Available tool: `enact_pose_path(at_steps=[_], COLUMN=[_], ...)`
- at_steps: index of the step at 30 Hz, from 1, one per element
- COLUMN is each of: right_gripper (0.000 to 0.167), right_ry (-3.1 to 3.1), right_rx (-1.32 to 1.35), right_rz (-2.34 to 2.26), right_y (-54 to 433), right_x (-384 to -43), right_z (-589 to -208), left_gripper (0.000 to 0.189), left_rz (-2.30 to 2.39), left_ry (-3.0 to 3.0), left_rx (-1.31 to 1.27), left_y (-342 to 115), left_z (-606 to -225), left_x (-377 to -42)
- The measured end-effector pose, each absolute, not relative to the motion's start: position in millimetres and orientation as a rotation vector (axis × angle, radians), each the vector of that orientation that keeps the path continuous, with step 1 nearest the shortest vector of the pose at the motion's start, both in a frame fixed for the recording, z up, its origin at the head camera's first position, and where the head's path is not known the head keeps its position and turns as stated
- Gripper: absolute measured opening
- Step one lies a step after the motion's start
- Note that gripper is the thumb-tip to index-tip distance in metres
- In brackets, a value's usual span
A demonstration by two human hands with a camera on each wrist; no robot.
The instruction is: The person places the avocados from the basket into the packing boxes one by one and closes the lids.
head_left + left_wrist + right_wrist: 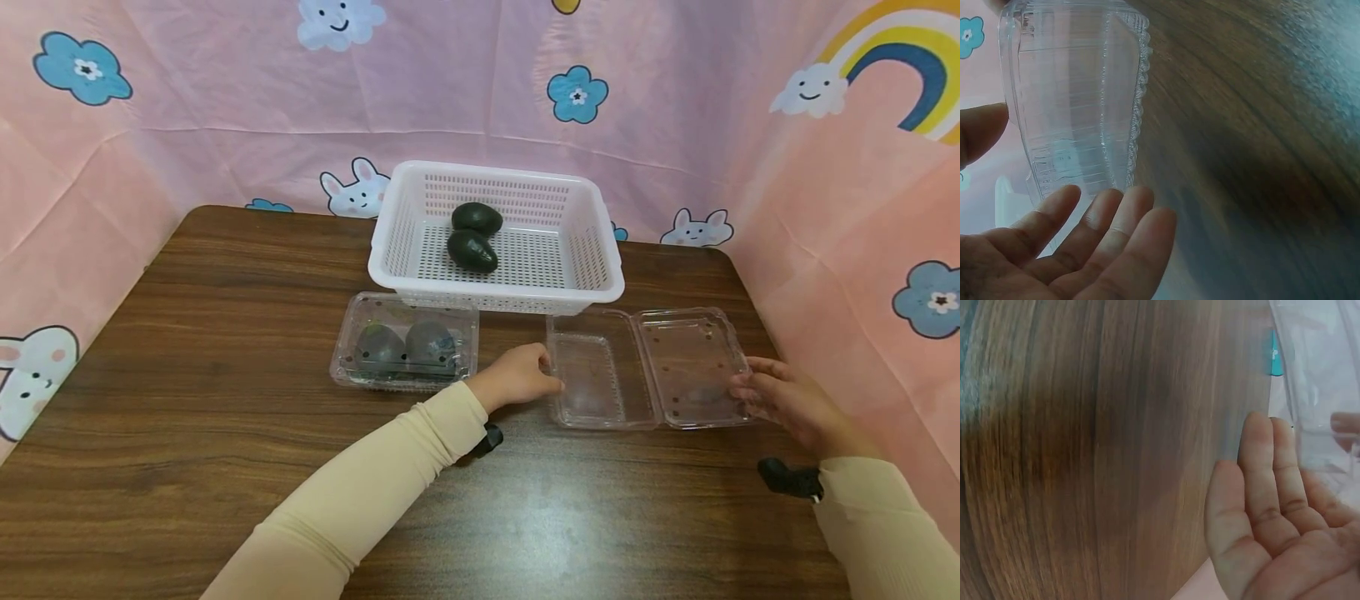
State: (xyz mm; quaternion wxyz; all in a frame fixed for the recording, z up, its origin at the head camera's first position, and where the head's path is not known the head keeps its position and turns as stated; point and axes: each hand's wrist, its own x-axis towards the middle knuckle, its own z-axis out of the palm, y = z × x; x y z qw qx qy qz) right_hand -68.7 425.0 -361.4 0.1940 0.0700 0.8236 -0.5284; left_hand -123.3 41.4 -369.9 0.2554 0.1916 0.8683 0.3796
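A clear plastic clamshell box lies unfolded on the table, its perforated lid spread to the right. Beside the box's left wall is my left hand. In the left wrist view its thumb meets the rim, while the relaxed fingers lie near the lower side. My right hand pinches the lid's right edge, thumb on one face and fingers on the other; the right wrist view shows these fingers fairly straight. Two dark avocados sit inside a closed clamshell box left of my left hand.
Behind the boxes stands a white plastic basket, holding two dark green avocados. The brown wooden table is bordered by a pink patterned cloth at the back and sides.
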Motion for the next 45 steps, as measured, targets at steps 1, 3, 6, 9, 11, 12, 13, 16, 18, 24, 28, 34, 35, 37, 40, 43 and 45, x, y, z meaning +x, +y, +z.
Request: enact_pose_path(at_steps=[1,3,6,9,11,12,13,16,18,24,28,34,35,37,40,43,45], right_gripper=[0.054,0.042,0.023,0.017,0.018,0.018,0.018,0.018,0.019,0.031,0.032,0.033,0.034,0.034,0.034,0.034,0.035], right_ry=[2.296,2.251,2.164,2.138,2.147,2.148,2.147,2.138,2.108,2.003,2.005,1.976,1.973,1.966,1.969,1.968,1.951], right_rx=[0.179,0.151,0.112,0.120,0.139,0.146,0.155,0.145,0.114,0.052,0.068,0.097,0.102,0.113,0.124,0.132,0.128], right_rz=[-1.520,-1.621,-1.769,-1.825,-1.821,-1.824,-1.829,-1.864,-1.923,-2.069,-2.092,-2.161,-2.170,-2.183,-2.191,-2.204,-2.229], right_y=[425.1,425.2,424.6,423.2,421.8,421.2,420.6,418.7,417.5,412.3,409.5,407.2,406.7,405.7,404.3,402.4,400.7], right_x=[-67.9,-66.7,-64.9,-63.2,-62.2,-61.7,-61.3,-59.6,-58.6,-57.6,-57.8,-56.5,-56.0,-55.5,-54.9,-54.7,-54.6], right_z=[-362.0,-363.3,-364.1,-364.0,-363.3,-363.1,-363.0,-362.9,-363.3,-363.5,-363.1,-364.5,-364.8,-365.2,-365.2,-365.1,-365.4], left_gripper=[0.038,0.037,0.035,0.034,0.034,0.035,0.035,0.036,0.037,0.037,0.037,0.038,0.038,0.038,0.039,0.039,0.039], left_rz=[1.030,1.031,1.025,1.024,1.023,1.025,1.028,1.029,1.025,1.009,1.002,1.005,1.005,1.006,1.007,1.011,1.010], left_ry=[2.357,2.358,2.364,2.365,2.362,2.360,2.356,2.352,2.356,2.366,2.360,2.357,2.359,2.362,2.367,2.372,2.378], left_rx=[0.517,0.511,0.504,0.502,0.503,0.501,0.499,0.491,0.485,0.473,0.460,0.457,0.457,0.456,0.453,0.453,0.452], left_y=[40.7,39.4,37.8,36.6,35.9,35.5,35.1,33.9,33.0,30.1,28.9,27.9,27.7,27.5,27.4,27.2,27.0], left_z=[-369.9,-370.0,-369.8,-370.1,-370.7,-371.2,-371.5,-372.2,-372.1,-370.3,-370.7,-371.2,-371.5,-372.1,-372.8,-373.5,-374.1], left_x=[-123.2,-123.2,-123.1,-123.4,-123.5,-123.6,-123.6,-123.6,-123.5,-122.4,-122.5,-121.8,-121.7,-121.6,-121.2,-121.0,-120.9])
